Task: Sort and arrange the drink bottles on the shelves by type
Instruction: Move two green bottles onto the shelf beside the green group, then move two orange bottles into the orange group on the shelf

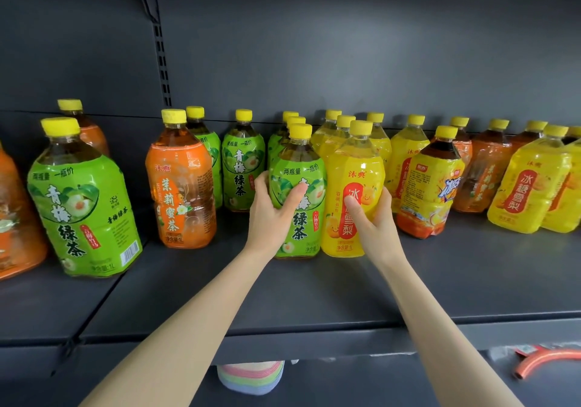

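left hand (272,215) wrapped round green-label bottle (301,227), thumb across label | right hand (375,221) gripping yellow-label bottle (352,167) | both upright on shelf (314,296), touching, between the hands | orange-label bottle (180,192) apart, left of left hand

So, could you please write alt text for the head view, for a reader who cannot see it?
A person's left hand grips a green-label bottle and the right hand a yellow-label bottle, standing side by side on a dark shelf. Matching bottles queue behind each, and more yellow-capped bottles with orange, green and yellow labels line the shelf on both sides.
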